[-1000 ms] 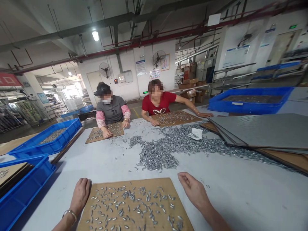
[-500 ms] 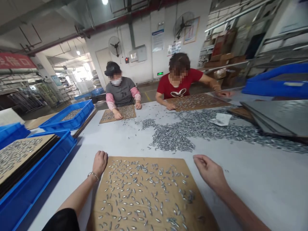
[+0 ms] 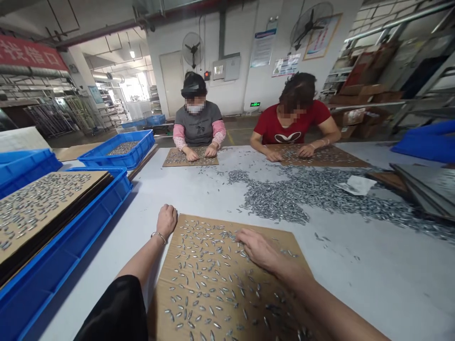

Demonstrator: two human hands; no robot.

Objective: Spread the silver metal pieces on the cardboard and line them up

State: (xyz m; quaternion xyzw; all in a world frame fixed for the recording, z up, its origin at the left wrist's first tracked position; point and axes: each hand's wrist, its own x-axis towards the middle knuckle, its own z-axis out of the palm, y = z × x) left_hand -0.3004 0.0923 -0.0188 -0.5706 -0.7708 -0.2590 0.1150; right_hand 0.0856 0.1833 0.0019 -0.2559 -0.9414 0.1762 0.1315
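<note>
A brown cardboard sheet (image 3: pixel 202 277) lies before me, strewn with small spindle-shaped silver metal pieces. At its far left corner is my left hand (image 3: pixel 167 220), fingers curled down against the edge, a bracelet on the wrist. My right hand (image 3: pixel 258 247) reaches across the sheet from the right, its loosely bent fingers low among the metal pieces near the far side. Some of its fingertips are hidden, but no piece shows gripped in it. Just beyond the sheet lies a large heap of the same metal pieces (image 3: pixel 273 201).
Left stands a blue tray (image 3: pixel 103 213) with a stack of piece-covered cardboard (image 3: pixel 46 199); another blue tray (image 3: pixel 137 156) sits behind it. Two co-workers handle cardboard sheets (image 3: pixel 172 160) across the white table (image 3: pixel 355 284). A white paper (image 3: pixel 357 185) and grey boards (image 3: pixel 426 189) lie right.
My right hand has moved left from beside the sheet onto its metal pieces. My left hand has stayed at the corner. The view has swung; the red-shirted co-worker's outstretched hand has come back over their sheet.
</note>
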